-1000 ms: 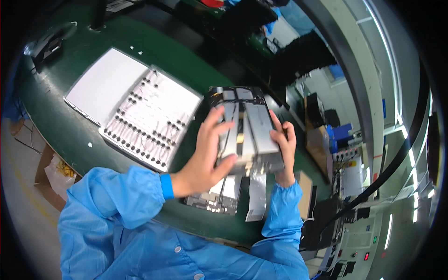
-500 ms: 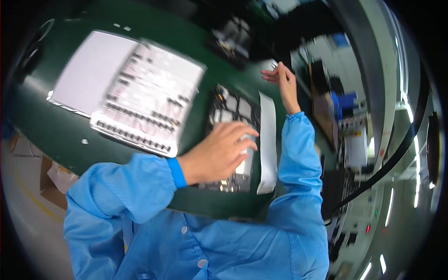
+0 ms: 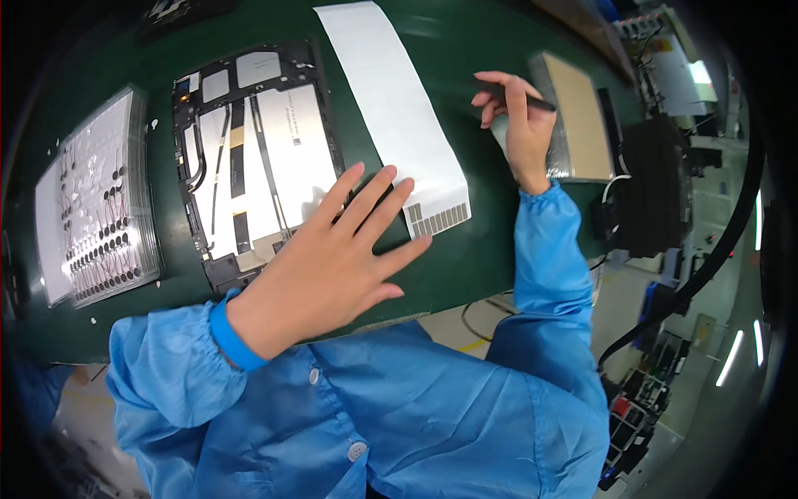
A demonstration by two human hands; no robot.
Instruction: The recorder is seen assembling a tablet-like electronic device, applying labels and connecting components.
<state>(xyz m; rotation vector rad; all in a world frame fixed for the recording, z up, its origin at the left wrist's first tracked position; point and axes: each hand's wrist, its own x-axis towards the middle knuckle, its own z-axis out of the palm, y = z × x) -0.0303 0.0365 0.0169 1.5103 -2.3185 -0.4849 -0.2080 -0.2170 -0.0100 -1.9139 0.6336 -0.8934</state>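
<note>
My left hand [image 3: 324, 258] is spread open, palm down, over the near end of an opened tablet-like device [image 3: 295, 166] with silvery plates, dark ribbon cables and a black frame. Its fingertips reach the edge of a long white sheet [image 3: 399, 100], whose near end carries a row of small grey stickers [image 3: 440, 219]. Contact with the sheet is unclear. To the right of that sheet my right hand [image 3: 526, 137] is raised, its fingers closed around a slim black tool [image 3: 539, 103] whose exact kind I cannot make out.
Clear plastic trays [image 3: 125, 191] at the left hold rows of small round black parts with thin wires. A tan-topped box [image 3: 578, 125] stands just right of my right hand. The green table's [image 3: 449, 283] near edge runs in front of my body.
The view has swung right, so the device and trays now appear further left. My left hand has spread its fingers and shifted from over the device toward the sheet's near end.
</note>
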